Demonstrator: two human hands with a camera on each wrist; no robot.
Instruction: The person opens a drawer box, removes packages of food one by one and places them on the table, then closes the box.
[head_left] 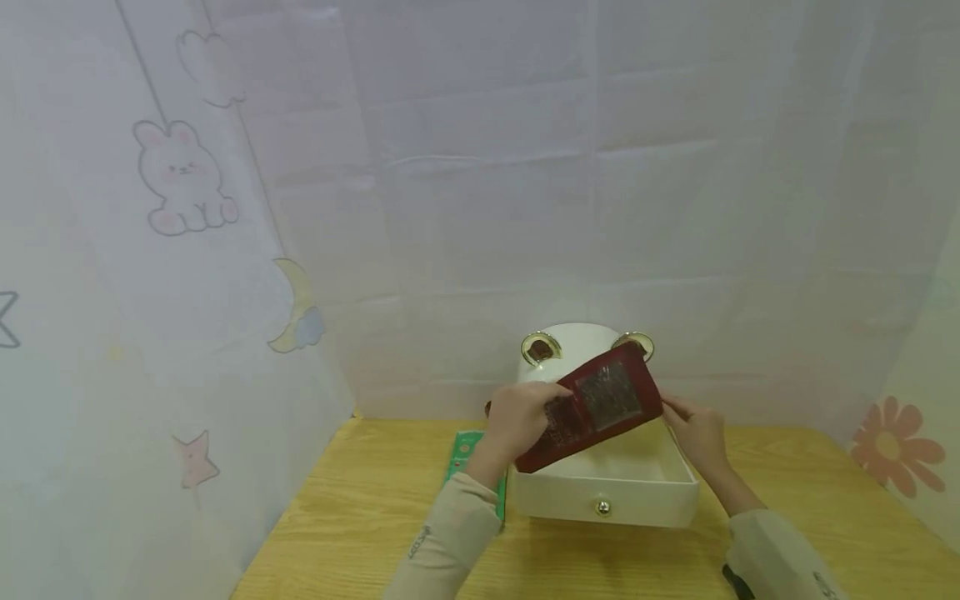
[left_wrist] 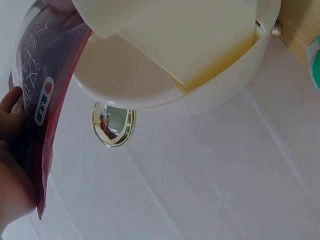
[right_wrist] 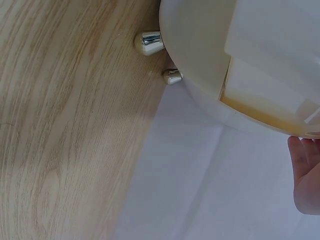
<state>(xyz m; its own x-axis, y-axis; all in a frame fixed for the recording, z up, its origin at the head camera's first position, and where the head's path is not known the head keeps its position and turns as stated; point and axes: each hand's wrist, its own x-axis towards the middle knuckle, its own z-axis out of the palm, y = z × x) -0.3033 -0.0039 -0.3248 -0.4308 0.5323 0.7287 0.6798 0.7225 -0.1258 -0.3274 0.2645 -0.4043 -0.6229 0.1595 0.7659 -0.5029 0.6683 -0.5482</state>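
My left hand (head_left: pixel 520 421) grips a dark red plastic food packet (head_left: pixel 609 396) with a see-through window. The packet tilts over the pulled-out drawer (head_left: pixel 600 498) of a white storage box (head_left: pixel 581 337). White lettering shows on the packet (left_wrist: pixel 45 75) in the left wrist view, with the left thumb against its side. My right hand (head_left: pixel 699 433) is at the right side of the box, by the packet's lower right corner. In the right wrist view, the right fingers (right_wrist: pixel 300 155) extend up to the box's rim.
Gold-rimmed round ornaments (head_left: pixel 542 348) sit atop the box, and gold feet (right_wrist: pixel 150 43) support it. A gold knob (head_left: pixel 603 507) is on the drawer front. A green package (head_left: pixel 463 450) lies left of the box on the wooden table (head_left: pixel 360 517). A pale curtain (head_left: pixel 480 250) hangs behind.
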